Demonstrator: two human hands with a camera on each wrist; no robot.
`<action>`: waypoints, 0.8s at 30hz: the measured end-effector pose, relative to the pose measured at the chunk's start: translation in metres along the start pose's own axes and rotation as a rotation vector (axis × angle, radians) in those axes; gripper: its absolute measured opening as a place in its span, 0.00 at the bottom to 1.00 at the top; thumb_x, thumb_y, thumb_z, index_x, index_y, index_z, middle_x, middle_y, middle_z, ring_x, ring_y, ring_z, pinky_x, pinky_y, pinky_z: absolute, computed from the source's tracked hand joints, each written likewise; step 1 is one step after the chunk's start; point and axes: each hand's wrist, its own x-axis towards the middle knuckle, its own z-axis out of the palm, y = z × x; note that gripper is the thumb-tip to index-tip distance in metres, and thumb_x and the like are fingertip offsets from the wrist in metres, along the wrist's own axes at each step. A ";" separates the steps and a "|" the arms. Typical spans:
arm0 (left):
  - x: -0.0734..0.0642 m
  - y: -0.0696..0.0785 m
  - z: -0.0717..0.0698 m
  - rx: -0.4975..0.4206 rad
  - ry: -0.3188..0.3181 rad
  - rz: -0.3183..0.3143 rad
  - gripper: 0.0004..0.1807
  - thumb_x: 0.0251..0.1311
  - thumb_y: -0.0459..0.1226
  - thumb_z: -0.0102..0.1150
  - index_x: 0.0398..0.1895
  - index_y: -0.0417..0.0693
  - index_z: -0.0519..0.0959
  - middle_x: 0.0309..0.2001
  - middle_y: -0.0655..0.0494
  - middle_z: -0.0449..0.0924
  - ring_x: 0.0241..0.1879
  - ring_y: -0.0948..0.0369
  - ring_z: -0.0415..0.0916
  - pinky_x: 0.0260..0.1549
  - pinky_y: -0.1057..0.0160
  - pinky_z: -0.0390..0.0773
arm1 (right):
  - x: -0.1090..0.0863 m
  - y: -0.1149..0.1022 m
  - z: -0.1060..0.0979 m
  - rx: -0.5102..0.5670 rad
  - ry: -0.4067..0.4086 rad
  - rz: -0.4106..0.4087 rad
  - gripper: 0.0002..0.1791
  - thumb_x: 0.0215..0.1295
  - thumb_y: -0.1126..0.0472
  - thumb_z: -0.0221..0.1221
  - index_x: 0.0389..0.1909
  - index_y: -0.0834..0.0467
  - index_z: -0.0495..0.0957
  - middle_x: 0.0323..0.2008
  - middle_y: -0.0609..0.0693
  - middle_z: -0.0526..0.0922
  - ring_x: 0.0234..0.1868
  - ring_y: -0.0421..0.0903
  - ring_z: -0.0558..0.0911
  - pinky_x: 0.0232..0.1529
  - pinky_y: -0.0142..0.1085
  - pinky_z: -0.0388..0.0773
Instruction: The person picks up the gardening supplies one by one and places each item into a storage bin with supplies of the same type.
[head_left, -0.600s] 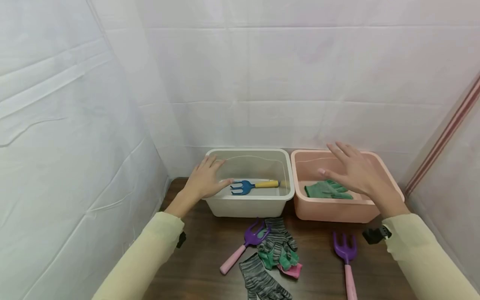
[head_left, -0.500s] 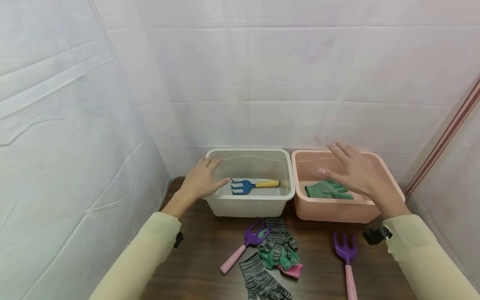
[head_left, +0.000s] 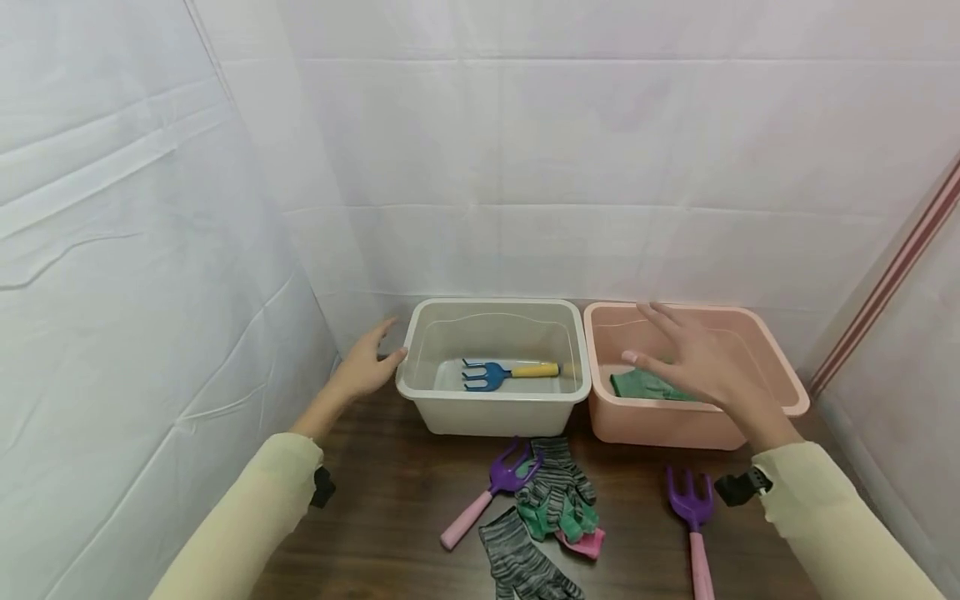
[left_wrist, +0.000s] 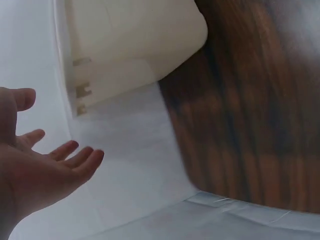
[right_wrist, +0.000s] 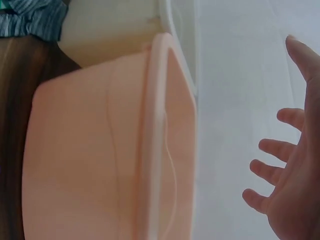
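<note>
Just outside the left end of a white bin (head_left: 495, 414), my left hand (head_left: 363, 367) is spread with nothing in it. The left wrist view shows those fingers (left_wrist: 90, 159) loosely bent and apart from the bin. Inside the white bin lies a hand fork (head_left: 491, 375) with blue tines and a yellow handle. Over the pink bin (head_left: 660, 425) hovers my right hand (head_left: 693, 358), its fingers parted and holding nothing. Beneath it, a green glove (head_left: 641, 384) lies in that bin, partly hidden by the hand. In the right wrist view the fingers (right_wrist: 275, 149) stand clear of the rim.
On the dark wooden table (head_left: 390, 517) lie a purple hand fork (head_left: 468, 517) with a pink handle, grey striped gloves (head_left: 525, 558), and green and pink glove pieces (head_left: 581, 542). Another purple fork (head_left: 697, 542) lies at right. White sheeting (head_left: 480, 150) encloses the back and sides.
My left hand has moved left, from over the white bin's left rim to outside it. My right hand has shifted slightly left and down, covering more of the green glove.
</note>
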 end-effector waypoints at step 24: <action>-0.007 -0.032 0.012 -0.671 -0.159 -0.364 0.36 0.86 0.48 0.37 0.87 0.44 0.42 0.81 0.35 0.56 0.76 0.38 0.63 0.62 0.44 0.80 | 0.006 -0.061 0.044 0.181 0.023 -0.252 0.48 0.70 0.37 0.66 0.84 0.47 0.58 0.83 0.54 0.56 0.82 0.64 0.55 0.70 0.75 0.60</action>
